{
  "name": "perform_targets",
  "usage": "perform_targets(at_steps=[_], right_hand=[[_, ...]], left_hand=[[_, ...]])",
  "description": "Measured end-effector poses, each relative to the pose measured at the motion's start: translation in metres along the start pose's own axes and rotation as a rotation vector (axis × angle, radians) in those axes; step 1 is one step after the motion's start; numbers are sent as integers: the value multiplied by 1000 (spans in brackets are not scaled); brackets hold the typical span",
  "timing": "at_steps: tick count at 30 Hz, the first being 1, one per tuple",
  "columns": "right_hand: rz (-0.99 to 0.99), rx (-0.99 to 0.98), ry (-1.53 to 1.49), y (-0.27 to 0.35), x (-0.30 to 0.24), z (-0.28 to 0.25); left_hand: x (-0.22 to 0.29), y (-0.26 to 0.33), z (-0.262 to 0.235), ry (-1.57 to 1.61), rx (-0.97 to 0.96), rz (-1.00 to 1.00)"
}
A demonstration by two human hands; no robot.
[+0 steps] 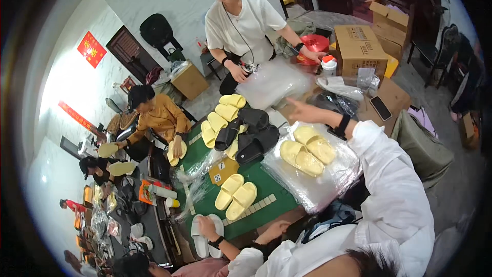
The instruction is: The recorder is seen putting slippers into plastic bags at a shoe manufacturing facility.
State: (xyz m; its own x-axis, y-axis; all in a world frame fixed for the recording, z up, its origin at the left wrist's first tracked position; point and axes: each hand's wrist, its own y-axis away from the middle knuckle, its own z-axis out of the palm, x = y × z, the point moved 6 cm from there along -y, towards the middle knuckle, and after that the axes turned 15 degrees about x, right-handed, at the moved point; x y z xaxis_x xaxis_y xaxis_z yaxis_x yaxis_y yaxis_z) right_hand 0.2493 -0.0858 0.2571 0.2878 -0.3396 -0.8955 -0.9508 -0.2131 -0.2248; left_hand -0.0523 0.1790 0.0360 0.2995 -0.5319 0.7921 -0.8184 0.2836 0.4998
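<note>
My left hand (208, 228) reaches in from the lower edge with a black band at its wrist. Its bent fingers lie over a pair of pale grey slippers (216, 221) at the table's near edge, gripping them near the straps. My right hand (310, 112), in a white sleeve, is stretched out toward the far side with the index finger extended, holding nothing. Just beneath it, a pair of yellow slippers (307, 151) rests on a stack of clear plastic bags (338, 179). Another yellow pair (236, 197) lies on the green tabletop (277, 202).
Black slippers (253, 138) and more yellow slippers (212, 128) are heaped mid-table. A co-worker in white (241, 25) handles plastic sheets (274, 79) opposite. Beyond stand a cardboard box (359, 46) and a phone (381, 107). Another person's hand (273, 231) is by the near edge.
</note>
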Motion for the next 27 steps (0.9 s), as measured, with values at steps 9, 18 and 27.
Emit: perform_targets(at_steps=[9, 18, 27], right_hand=[[84, -170, 284, 84, 105, -14], [-128, -12, 449, 216, 241, 55], [-279, -439, 417, 232, 160, 89]], left_hand=[[126, -90, 40, -243, 305, 570], [76, -138, 133, -1066, 181, 480], [70, -148, 154, -1122, 401, 334]])
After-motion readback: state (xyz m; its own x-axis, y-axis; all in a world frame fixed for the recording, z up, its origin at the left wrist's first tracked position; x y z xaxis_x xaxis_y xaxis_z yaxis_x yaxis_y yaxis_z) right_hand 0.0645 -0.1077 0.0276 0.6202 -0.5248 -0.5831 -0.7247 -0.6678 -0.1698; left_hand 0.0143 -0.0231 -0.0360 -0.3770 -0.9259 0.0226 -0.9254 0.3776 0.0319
